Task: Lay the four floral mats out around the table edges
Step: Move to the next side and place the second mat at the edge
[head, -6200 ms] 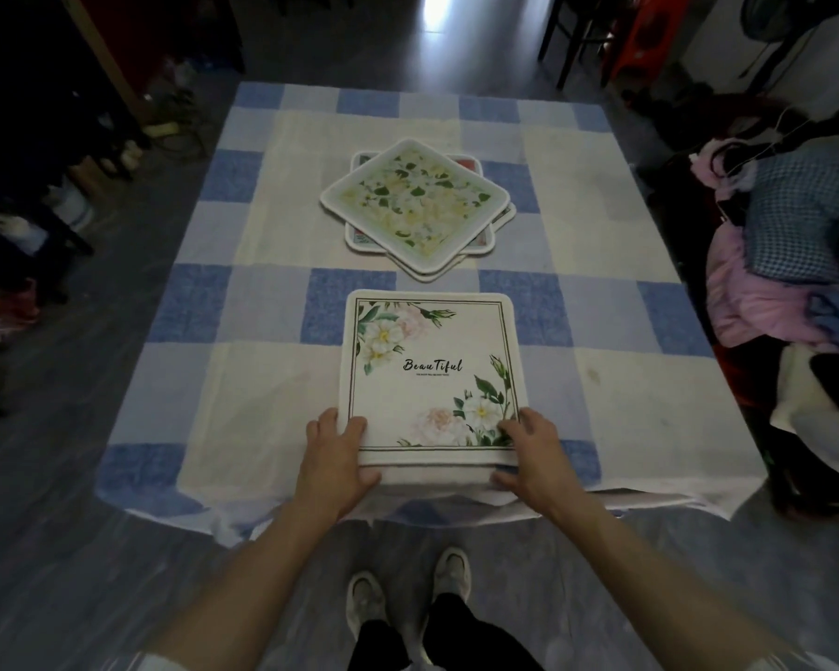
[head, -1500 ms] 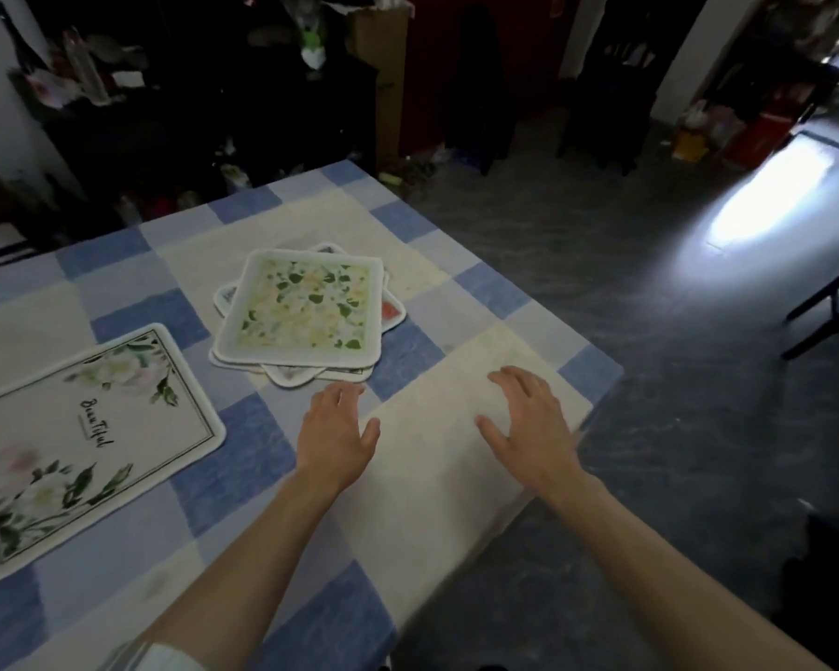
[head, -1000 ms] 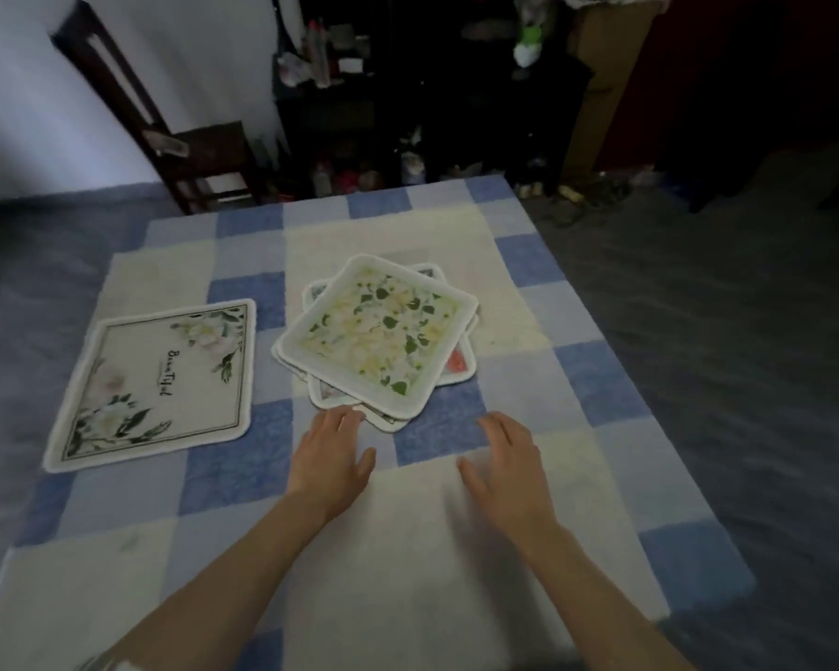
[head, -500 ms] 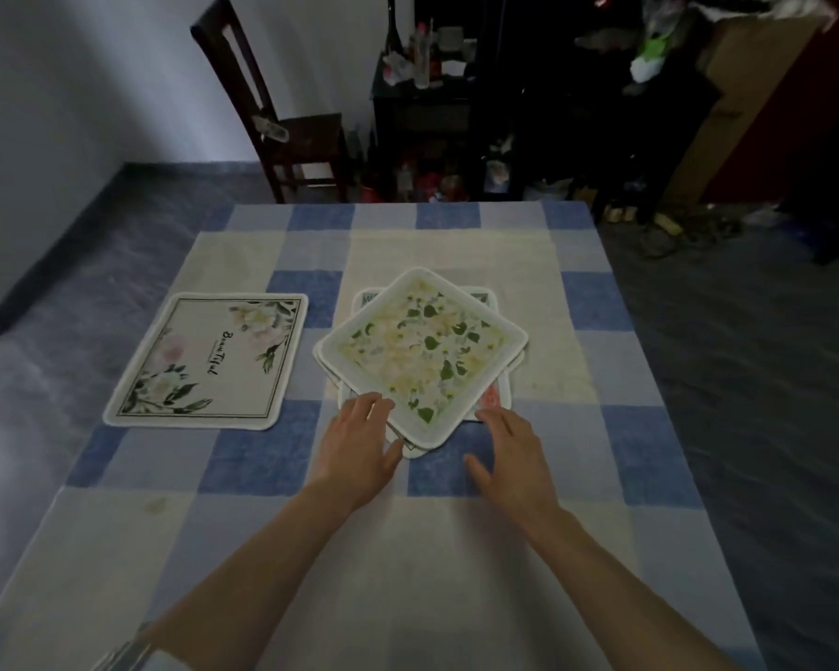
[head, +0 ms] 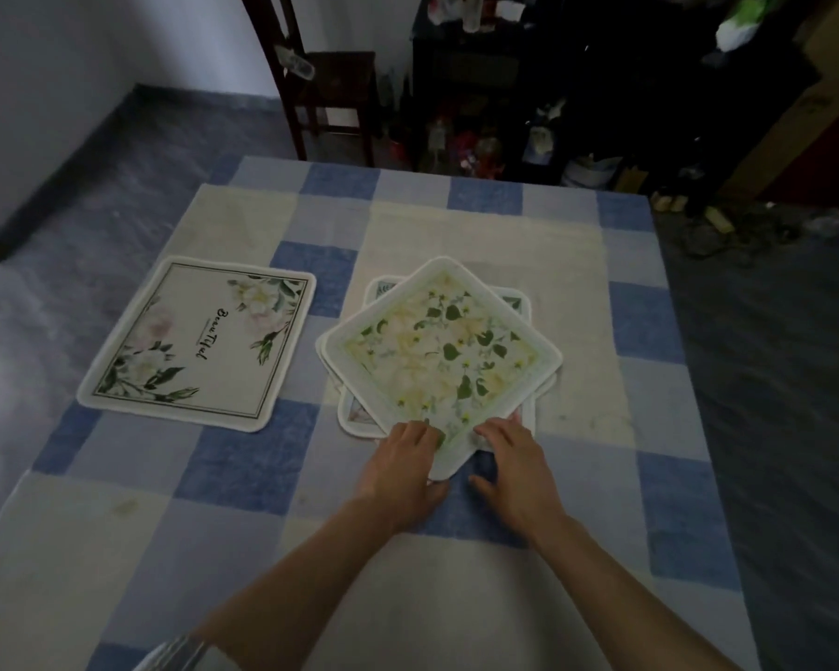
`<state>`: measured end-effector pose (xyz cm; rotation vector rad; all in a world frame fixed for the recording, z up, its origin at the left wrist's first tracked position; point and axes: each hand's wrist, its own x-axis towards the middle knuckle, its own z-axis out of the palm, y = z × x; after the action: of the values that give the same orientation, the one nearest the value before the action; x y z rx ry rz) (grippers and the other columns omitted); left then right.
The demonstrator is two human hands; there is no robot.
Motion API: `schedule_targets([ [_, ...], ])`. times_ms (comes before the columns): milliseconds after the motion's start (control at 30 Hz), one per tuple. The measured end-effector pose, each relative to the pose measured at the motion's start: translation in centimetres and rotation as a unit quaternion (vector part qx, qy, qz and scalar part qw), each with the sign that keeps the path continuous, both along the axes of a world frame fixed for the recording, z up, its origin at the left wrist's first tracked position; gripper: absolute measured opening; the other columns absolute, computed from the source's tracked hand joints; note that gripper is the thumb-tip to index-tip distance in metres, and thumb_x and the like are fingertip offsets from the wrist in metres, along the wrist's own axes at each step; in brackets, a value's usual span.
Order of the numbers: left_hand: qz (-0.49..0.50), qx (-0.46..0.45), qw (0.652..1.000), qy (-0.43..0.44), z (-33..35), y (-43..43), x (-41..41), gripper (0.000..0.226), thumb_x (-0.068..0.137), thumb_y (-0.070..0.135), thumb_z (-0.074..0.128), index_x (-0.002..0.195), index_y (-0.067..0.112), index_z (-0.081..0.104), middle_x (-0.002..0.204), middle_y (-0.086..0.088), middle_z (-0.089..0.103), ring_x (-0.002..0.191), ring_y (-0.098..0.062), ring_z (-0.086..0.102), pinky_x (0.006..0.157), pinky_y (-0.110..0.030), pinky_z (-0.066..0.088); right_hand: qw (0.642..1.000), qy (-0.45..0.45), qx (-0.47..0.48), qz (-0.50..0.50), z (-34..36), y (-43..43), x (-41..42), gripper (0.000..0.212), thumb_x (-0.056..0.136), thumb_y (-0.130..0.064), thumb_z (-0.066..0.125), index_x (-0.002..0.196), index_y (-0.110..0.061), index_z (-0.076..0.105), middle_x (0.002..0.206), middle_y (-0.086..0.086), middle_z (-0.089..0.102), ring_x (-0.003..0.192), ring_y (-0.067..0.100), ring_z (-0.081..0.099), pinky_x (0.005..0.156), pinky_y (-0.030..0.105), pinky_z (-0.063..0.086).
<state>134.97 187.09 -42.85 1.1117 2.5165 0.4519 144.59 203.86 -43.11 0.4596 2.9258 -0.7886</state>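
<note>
A stack of floral mats (head: pixel 359 418) lies at the middle of the table. Its top mat (head: pixel 437 351), white-rimmed with green leaves and yellow flowers, is turned like a diamond. My left hand (head: pixel 400 472) has its fingers on that mat's near corner and its thumb tucked at the corner's tip. My right hand (head: pixel 517 469) lays its fingers over the near right edge, thumb close to the corner. A white mat with roses and the word "Beautiful" (head: pixel 199 343) lies flat by the left table edge.
The table wears a blue, white and cream checked cloth (head: pixel 243 467). A dark wooden chair (head: pixel 330 84) stands past the far edge. Dark cluttered shelves (head: pixel 529 104) fill the far right. Grey floor surrounds the table.
I have walked around the table, so the "Beautiful" mat laid earlier now sits on my left. Both hands have moved forward from the cloth onto the top mat's near corner.
</note>
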Motion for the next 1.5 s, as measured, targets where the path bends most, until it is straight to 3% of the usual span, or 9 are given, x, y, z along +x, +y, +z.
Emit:
schedule_targets([
  [267, -0.104, -0.073, 0.989, 0.076, -0.9, 1.9, -0.7, 0.037, 0.076, 0.035, 0.06, 0.107, 0.015, 0.055, 0.116, -0.006, 0.05, 0.104, -0.029, 0.045, 0.079, -0.042, 0.042, 0.999, 0.026, 0.033, 0.033, -1.9, 0.9, -1.9, 0.047, 0.068, -0.024, 0.074, 0.113, -0.012, 0.063, 0.125, 0.007, 0.056, 0.118, 0.025, 0.05, 0.105, 0.04, 0.041],
  [433, -0.078, -0.077, 0.991, 0.073, 0.1, 2.5, -0.2, 0.026, 0.085, 0.023, 0.047, 0.104, 0.009, 0.058, 0.11, -0.012, 0.055, 0.1, -0.033, 0.05, 0.075, -0.044, 0.042, 0.998, 0.046, 0.045, 0.028, -1.8, 0.9, -2.7, 0.036, 0.067, -0.021, 0.075, 0.101, -0.013, 0.066, 0.11, 0.004, 0.061, 0.105, 0.024, 0.054, 0.096, 0.04, 0.044],
  [600, -0.076, 0.021, 0.995, 0.068, 2.5, 1.1, -1.2, 0.011, 0.081, 0.009, 0.059, 0.088, 0.001, 0.06, 0.094, -0.019, 0.06, 0.084, -0.036, 0.058, 0.064, -0.042, 0.048, 0.997, 0.077, 0.031, 0.009, -0.5, 1.4, -3.0, 0.026, 0.07, -0.009, 0.073, 0.095, -0.01, 0.067, 0.102, 0.005, 0.064, 0.099, 0.027, 0.056, 0.086, 0.04, 0.049],
  [833, -0.075, 0.109, 0.989, 0.063, 5.3, -4.4, -3.3, 0.014, 0.089, 0.01, 0.059, 0.099, 0.002, 0.062, 0.109, -0.013, 0.061, 0.099, -0.027, 0.058, 0.085, -0.035, 0.048, 0.996, 0.091, 0.008, -0.019, 1.2, 1.3, -2.7, 0.007, 0.079, -0.014, 0.071, 0.085, -0.015, 0.066, 0.091, 0.001, 0.065, 0.089, 0.021, 0.057, 0.081, 0.036, 0.05],
  [1100, -0.058, 0.169, 0.981, 0.076, 8.5, -10.6, -3.7, 0.008, 0.085, 0.01, 0.06, 0.092, 0.007, 0.061, 0.101, -0.006, 0.061, 0.088, -0.023, 0.062, 0.076, -0.037, 0.053, 0.995, 0.088, 0.009, -0.039, 2.4, -0.8, 0.3, 0.01, 0.079, -0.015, 0.068, 0.082, -0.02, 0.059, 0.087, -0.003, 0.059, 0.08, 0.017, 0.054, 0.072, 0.029, 0.048],
  [1333, -0.034, 0.138, 0.98, 0.137, 10.6, -13.3, -1.1, 0.015, 0.07, 0.001, 0.063, 0.078, 0.012, 0.057, 0.076, -0.003, 0.055, 0.061, -0.02, 0.049, 0.053, -0.028, 0.041, 0.993, 0.108, 0.037, -0.02, 4.5, -3.3, 4.0, 0.009, 0.08, -0.016, 0.066, 0.079, -0.016, 0.057, 0.084, 0.002, 0.06, 0.076, 0.023, 0.055, 0.067, 0.033, 0.046],
  [1500, -0.048, 0.065, 0.98, 0.183, 10.4, -14.9, 2.0, 0.021, 0.071, 0.002, 0.071, 0.088, 0.011, 0.063, 0.082, -0.008, 0.06, 0.072, -0.028, 0.058, 0.053, -0.036, 0.05, 0.991, 0.132, 0.026, -0.006, 4.3, -5.4, 7.3, 0.009, 0.079, -0.013, 0.067, 0.081, -0.015, 0.059, 0.085, 0.001, 0.06, 0.077, 0.021, 0.055, 0.066, 0.032, 0.046],
])
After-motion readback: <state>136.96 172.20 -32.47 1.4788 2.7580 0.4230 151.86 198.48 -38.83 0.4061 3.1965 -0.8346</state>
